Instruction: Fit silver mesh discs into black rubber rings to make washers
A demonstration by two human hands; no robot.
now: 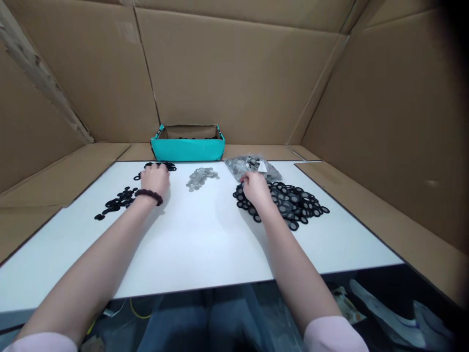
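My left hand (pixel 156 177) is at the back left of the white table, over a small group of black rings (pixel 170 166). Its fingers point away from me and their tips are hidden. Just nearer lies a loose cluster of small black discs (pixel 120 199). On the right, my right hand (pixel 255 187) is at the left edge of a big pile of black rings with grey centres (pixel 293 203). Its thumb and fingers are pinched together; whatever is between them is too small to make out. Between the hands lies a heap of thin grey discs (pixel 201 177).
A clear plastic bag of grey pieces (pixel 252 166) lies behind my right hand. At the back edge stands a turquoise box (pixel 187 149) with dark pieces inside. Cardboard walls (pixel 238 73) close in the white table (pixel 205 244) at the back and sides.
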